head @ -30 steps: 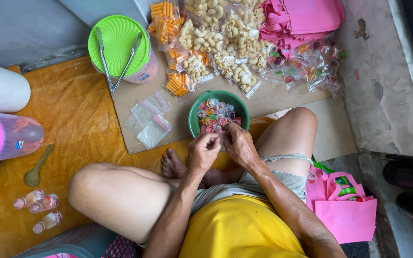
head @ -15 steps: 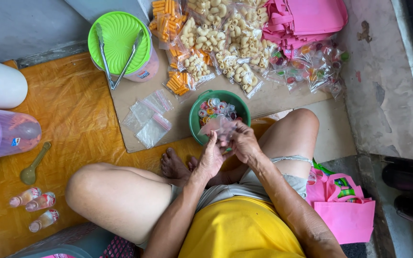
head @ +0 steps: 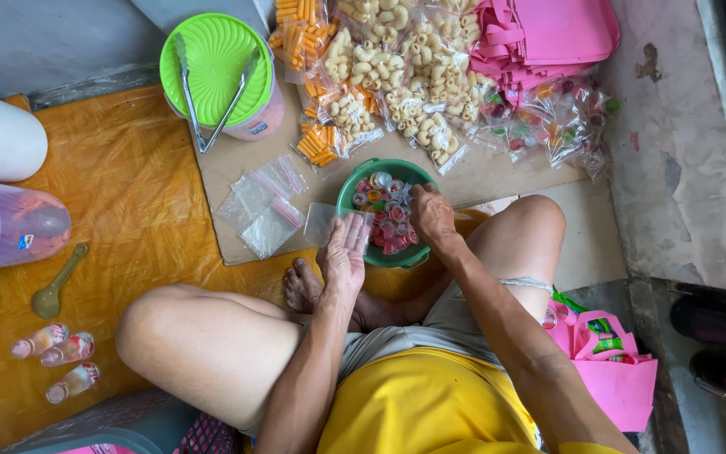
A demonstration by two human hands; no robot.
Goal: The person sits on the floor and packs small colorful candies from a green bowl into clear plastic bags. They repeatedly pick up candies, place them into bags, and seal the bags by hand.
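Note:
A green bowl (head: 348, 195) of small colourful jelly cups (head: 384, 220) sits on the floor before my crossed legs. My left hand (head: 344, 252) holds a small clear plastic bag (head: 323, 223) against the bowl's left rim. My right hand (head: 433, 214) reaches into the bowl's right side, fingers down among the cups. Whether it grips a cup is hidden.
Several empty clear bags (head: 264, 206) lie on a cardboard sheet (head: 506, 172). Behind are bagged snacks (head: 397, 76), bagged jelly cups (head: 560, 113), pink cloth bags (head: 548, 34), a green-lidded tub (head: 216, 67) with tongs (head: 212, 105). At left are a pink-lidded jar (head: 10, 227), a spoon (head: 52, 290) and small bottles (head: 56, 357).
My hands were together over the bowl's near rim. They have separated: the left now holds a clear bag at the left rim, and the right has gone into the bowl.

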